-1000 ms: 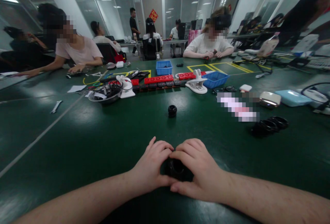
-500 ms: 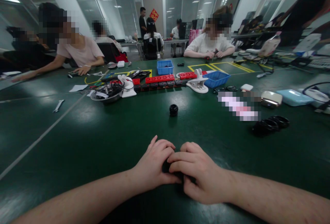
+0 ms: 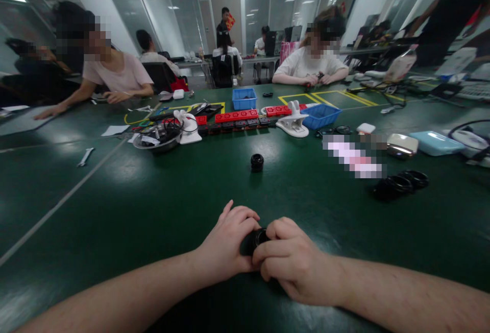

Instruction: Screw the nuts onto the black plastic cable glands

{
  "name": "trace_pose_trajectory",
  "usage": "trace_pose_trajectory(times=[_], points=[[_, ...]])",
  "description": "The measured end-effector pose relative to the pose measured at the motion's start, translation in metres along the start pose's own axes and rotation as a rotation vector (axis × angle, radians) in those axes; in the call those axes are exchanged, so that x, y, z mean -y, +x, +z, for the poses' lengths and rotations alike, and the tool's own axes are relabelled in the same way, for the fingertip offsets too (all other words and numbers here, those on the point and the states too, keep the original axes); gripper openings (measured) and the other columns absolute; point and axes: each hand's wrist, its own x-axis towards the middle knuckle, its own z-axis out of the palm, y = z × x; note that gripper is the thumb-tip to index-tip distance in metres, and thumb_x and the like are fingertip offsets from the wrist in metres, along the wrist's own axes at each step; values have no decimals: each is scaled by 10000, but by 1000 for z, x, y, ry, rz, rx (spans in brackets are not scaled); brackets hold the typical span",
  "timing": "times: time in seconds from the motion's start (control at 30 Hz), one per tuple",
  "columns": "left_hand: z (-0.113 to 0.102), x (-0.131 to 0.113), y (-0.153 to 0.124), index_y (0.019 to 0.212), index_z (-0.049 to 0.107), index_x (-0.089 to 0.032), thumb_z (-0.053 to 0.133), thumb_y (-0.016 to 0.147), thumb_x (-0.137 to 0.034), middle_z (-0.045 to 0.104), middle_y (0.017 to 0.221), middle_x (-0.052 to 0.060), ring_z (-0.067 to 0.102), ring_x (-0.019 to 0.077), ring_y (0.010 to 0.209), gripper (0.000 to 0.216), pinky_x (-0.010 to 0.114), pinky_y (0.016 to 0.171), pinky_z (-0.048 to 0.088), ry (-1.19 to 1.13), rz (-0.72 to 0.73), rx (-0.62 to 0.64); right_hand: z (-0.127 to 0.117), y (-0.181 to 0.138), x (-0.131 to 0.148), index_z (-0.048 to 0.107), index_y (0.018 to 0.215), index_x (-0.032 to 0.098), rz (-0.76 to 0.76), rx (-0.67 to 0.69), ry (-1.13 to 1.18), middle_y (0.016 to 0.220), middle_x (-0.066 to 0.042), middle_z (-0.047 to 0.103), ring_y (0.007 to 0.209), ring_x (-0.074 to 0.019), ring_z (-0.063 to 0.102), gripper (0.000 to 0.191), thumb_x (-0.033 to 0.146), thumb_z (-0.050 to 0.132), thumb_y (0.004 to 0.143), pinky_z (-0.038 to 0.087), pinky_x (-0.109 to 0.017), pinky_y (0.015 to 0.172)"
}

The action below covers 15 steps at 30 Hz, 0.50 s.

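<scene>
My left hand (image 3: 229,238) curls around the left side of a black ring-shaped fitting (image 3: 259,237), close above the green table or resting on it; I cannot tell which. From the other side my right hand (image 3: 300,259) grips the same fitting with bent fingers and thumb. Its round opening shows between the hands, while its lower part is hidden by fingers. Farther forward, a similar short black cylindrical fitting (image 3: 256,163) stands upright on the table. Several black ring-shaped parts (image 3: 401,184) lie grouped at the right.
Across the middle stand a metal bowl (image 3: 158,144) of dark parts, red socket strips (image 3: 236,116), white clip bases (image 3: 293,124) and blue bins (image 3: 245,99). A wrench (image 3: 86,157) lies left. A light-blue case (image 3: 436,143) sits right. Several people work across the table.
My right hand has turned and its fingers have shifted on the fitting, so its round opening now shows. My left hand has stayed nearly still.
</scene>
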Motion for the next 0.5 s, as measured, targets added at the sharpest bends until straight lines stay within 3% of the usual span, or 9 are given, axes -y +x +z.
trace_pose_trajectory(times=[0.13,0.27,0.37,0.5], points=[[-2,-1,0,861,532,-207,685,640,-383,535,1046,34,479,237,1038,322,549,1036,125,5,-3,13,-11,3,3,558,867,175,-37,-92,16,867,-26,625,758,-156,470,257,111,391,682,350,-330,696],[-1,0,-1,938,529,-208,682,646,-469,534,1064,47,472,240,1056,420,554,1038,117,-5,5,11,-16,5,0,513,1053,130,147,-159,-100,966,-89,578,844,-193,494,342,274,511,742,383,-353,733],[0,2,0,923,530,-198,681,642,-486,534,1073,57,469,246,1063,429,556,1039,115,-10,9,19,-14,5,-2,521,1092,129,319,-66,-180,1008,-108,560,874,-225,479,517,471,596,711,379,-383,749],[-1,0,0,981,527,-202,703,633,-443,536,1079,53,472,239,1059,458,550,1041,122,-9,5,30,-9,3,0,575,1023,169,396,68,-195,959,-80,569,851,-216,459,368,409,584,745,352,-380,741]])
